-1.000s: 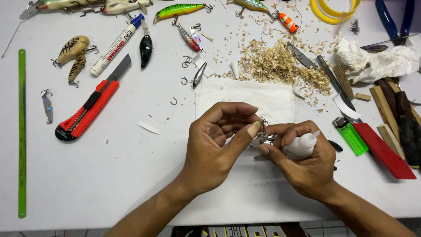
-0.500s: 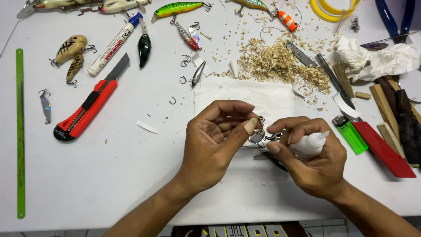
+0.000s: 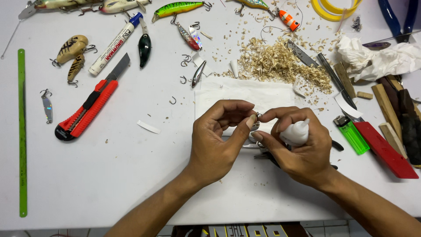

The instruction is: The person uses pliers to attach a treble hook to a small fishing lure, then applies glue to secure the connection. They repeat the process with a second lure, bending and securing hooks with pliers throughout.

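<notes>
My left hand pinches a small metal lure piece between thumb and fingertips, above a white paper towel. My right hand touches the same piece with its fingertips and holds a small white glue bottle in the palm, nozzle pointing up and to the right. Both hands meet at the middle of the white table. Dark pliers lie partly hidden under my right hand.
A red utility knife, a white marker and a green ruler lie at the left. Fishing lures and loose hooks sit at the back, with wood shavings, a green lighter, wooden sticks and crumpled tissue at the right.
Both hands have shifted slightly, and the glue bottle in my right hand has tilted more upright. The metal piece stays pinched between the fingertips.
</notes>
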